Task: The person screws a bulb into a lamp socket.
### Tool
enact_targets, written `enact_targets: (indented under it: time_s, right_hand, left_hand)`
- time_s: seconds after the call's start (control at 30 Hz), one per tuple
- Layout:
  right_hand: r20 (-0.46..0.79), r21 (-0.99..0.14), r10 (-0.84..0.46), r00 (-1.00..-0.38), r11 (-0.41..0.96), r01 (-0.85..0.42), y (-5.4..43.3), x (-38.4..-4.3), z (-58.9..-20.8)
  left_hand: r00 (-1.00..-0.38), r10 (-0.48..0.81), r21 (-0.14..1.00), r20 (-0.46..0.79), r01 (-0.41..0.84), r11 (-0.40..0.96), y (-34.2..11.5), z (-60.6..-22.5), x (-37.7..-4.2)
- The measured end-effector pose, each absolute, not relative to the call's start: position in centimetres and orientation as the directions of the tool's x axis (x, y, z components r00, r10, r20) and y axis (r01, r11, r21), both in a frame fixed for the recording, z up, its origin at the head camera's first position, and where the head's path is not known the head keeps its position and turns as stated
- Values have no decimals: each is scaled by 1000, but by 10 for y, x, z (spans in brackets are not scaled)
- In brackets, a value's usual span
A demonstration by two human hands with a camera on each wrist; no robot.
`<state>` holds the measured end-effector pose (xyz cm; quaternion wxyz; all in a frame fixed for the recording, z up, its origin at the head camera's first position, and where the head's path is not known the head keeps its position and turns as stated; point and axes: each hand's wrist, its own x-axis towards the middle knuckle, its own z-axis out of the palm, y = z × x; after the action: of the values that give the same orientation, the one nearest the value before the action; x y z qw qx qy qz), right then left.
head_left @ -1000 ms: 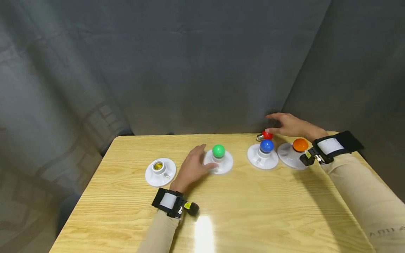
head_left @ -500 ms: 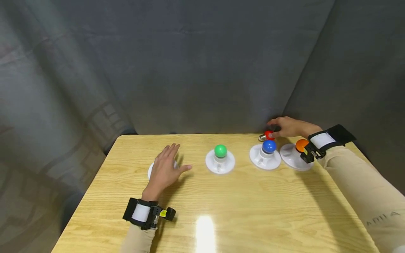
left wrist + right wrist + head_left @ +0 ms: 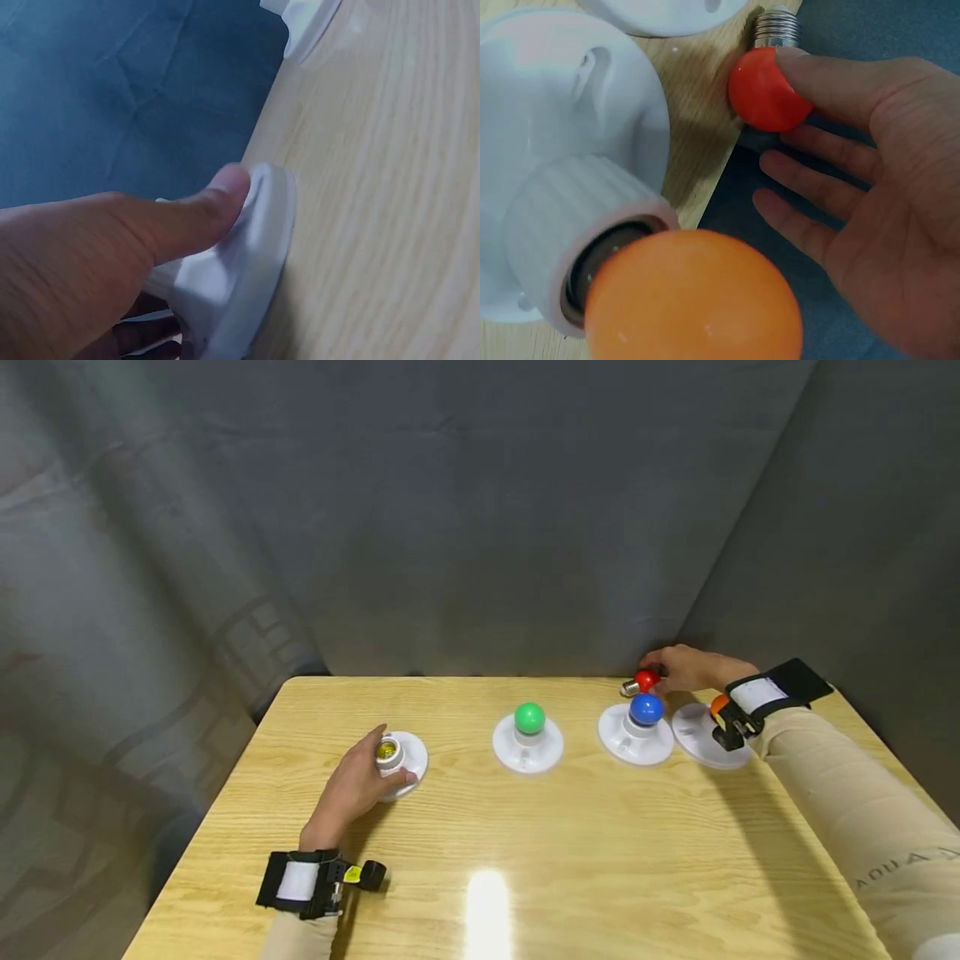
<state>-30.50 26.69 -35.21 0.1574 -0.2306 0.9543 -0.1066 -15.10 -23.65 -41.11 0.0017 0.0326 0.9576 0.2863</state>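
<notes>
At the left of the table, my left hand [image 3: 351,787] grips a white lamp holder [image 3: 414,753] whose brass-coloured socket is bare. In the left wrist view my thumb [image 3: 217,202] lies along the holder's round base [image 3: 279,217], with the other fingers partly hidden behind it. At the back right edge my right hand [image 3: 688,668] pinches a red light bulb [image 3: 645,680] lying on its side. The right wrist view shows the thumb on the red globe [image 3: 759,90] close to its metal screw cap [image 3: 777,28], and fingers beneath.
A green bulb [image 3: 529,717] stands in a holder at mid-table. A blue bulb [image 3: 647,709] in its holder sits just in front of the red one. Beside it an orange bulb [image 3: 697,300] is in a holder under my right wrist. A dark curtain [image 3: 480,527] hangs behind the table.
My left hand has left the green bulb's holder, moved left and taken hold of the bare lamp holder. My right hand has come down onto the red bulb, its fingers closing around it.
</notes>
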Motion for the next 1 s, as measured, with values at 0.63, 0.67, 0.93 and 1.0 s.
enact_targets:
  time_s: [0.63,0.67,0.93,1.0]
  right_hand:
    - [-178,-287,-454,-873,873,-395,272,-304,-359]
    - [-166,-289,-447,-879,874,-390,272,-303,-357]
    - [-26,-360,-404,-915,857,-368,278,-285,-331]
    - [10,-370,-392,-920,853,-367,278,-277,-322]
  left_hand:
    - [-1000,-17,660,0,-13,751,-238,-421,-146]
    - [-1000,-17,668,-10,-19,744,-237,-421,-146]
    - [-1000,14,704,-19,-3,711,-229,-423,-144]
    - [-1000,20,712,-16,3,702,-227,-423,-143]
